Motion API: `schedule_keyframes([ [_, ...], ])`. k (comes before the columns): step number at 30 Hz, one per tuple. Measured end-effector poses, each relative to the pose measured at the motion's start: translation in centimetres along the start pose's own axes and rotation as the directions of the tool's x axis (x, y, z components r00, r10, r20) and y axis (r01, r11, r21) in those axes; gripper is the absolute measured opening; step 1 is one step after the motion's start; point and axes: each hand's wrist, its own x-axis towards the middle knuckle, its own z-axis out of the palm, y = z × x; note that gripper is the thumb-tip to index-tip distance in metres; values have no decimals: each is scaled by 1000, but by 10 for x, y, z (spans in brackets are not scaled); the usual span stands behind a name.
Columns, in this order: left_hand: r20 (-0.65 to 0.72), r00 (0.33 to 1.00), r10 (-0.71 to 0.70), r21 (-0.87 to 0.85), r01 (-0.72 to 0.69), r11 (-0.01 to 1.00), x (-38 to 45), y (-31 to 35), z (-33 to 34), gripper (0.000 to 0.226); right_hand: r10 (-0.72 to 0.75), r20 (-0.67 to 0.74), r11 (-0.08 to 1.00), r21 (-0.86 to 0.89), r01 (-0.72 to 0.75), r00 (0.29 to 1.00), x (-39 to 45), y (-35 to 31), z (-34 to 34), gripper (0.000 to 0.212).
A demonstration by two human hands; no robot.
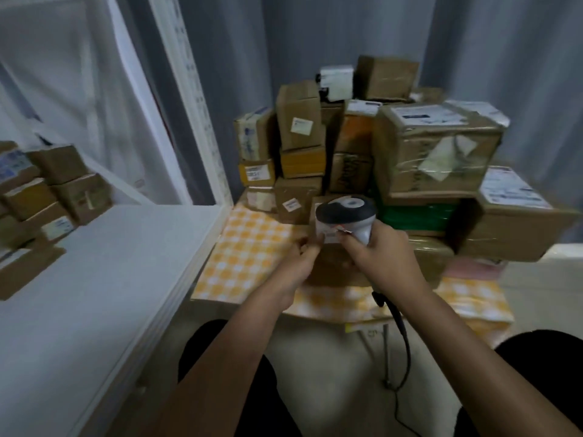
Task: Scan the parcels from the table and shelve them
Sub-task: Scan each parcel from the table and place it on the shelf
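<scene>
A yellow and white checked cloth (249, 247) covers the table top and hangs over its front edge. Grey curtains (315, 42) hang behind the table's back edge. Pale floor (331, 373) shows beneath the front edge, with a thin metal leg (385, 354) standing on it.

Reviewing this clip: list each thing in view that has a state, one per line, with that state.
Scanner: held in the right hand, head aimed down at the parcel label.
Parcel: on the table, steadied by the left hand at its left edge.
Parcel pile: stacked on the table behind, unshelved.
Shelf: some boxes on it at far left.
Scanner cable: hanging off the table edge.
</scene>
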Motion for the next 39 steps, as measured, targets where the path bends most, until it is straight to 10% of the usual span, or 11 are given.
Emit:
schedule_keyframes([
  [13,118,992,52,-98,-41,994,-6,-31,1,108,89,-2,981,171,-87,996,-1,20,4,30],
  [25,104,995,8,-316,25,948,-11,-17,-6,65,38,-97,976,215,-16,995,-11,21,18,32],
  [39,45,999,-17,-487,37,872,-22,-33,-67,75,-21,130,966,260,-13,991,3,-7,33,25],
])
